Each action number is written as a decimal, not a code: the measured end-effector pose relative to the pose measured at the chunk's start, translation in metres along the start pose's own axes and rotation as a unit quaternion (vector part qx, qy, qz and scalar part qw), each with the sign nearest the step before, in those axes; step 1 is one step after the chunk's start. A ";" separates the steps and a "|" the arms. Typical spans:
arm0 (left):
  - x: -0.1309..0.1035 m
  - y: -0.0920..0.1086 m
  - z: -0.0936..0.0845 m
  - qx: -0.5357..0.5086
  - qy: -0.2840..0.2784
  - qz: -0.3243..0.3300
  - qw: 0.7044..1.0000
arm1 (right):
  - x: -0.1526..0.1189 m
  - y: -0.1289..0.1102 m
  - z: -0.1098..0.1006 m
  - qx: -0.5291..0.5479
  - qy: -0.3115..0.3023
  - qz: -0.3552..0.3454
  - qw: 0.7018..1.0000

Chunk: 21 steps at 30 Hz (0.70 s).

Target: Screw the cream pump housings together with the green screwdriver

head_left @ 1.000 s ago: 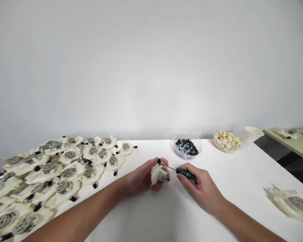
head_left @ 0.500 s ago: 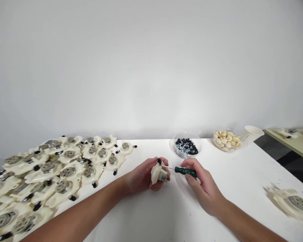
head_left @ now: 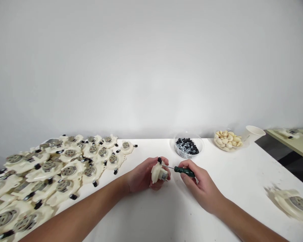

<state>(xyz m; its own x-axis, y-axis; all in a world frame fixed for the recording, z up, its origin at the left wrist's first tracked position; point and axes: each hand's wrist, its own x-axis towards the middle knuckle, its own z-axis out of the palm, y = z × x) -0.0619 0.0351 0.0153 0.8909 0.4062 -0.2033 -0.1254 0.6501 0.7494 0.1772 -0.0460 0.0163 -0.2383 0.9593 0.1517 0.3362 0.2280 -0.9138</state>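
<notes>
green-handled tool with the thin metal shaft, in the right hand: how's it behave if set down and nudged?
The glossy green-handled tool would probably roll, since its handle looks rounded. Its slim metal shaft looks straight, so it's likely stiff rather than floppy. Balance may sit toward the handle, which is much thicker than the shaft.

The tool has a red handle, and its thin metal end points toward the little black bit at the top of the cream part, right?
Not quite: the tool's handle is dark green, not red, as the head view shows. Its thin metal end does point toward the little black bit at the top of the cream part.
</notes>
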 end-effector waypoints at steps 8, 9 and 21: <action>0.000 -0.002 0.000 0.002 -0.003 0.015 1.000 | 0.002 0.001 0.001 -0.008 -0.008 -0.005 1.000; 0.000 -0.002 0.000 0.004 -0.001 0.016 1.000 | 0.001 0.001 0.001 -0.008 -0.010 -0.006 1.000; 0.001 -0.001 0.000 0.009 -0.008 0.014 1.000 | 0.000 -0.001 0.001 -0.016 -0.012 -0.021 1.000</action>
<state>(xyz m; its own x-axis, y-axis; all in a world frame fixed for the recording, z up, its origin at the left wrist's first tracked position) -0.0612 0.0346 0.0143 0.8939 0.4140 -0.1721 -0.1428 0.6267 0.7661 0.1761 -0.0461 0.0170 -0.2755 0.9442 0.1808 0.3532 0.2743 -0.8944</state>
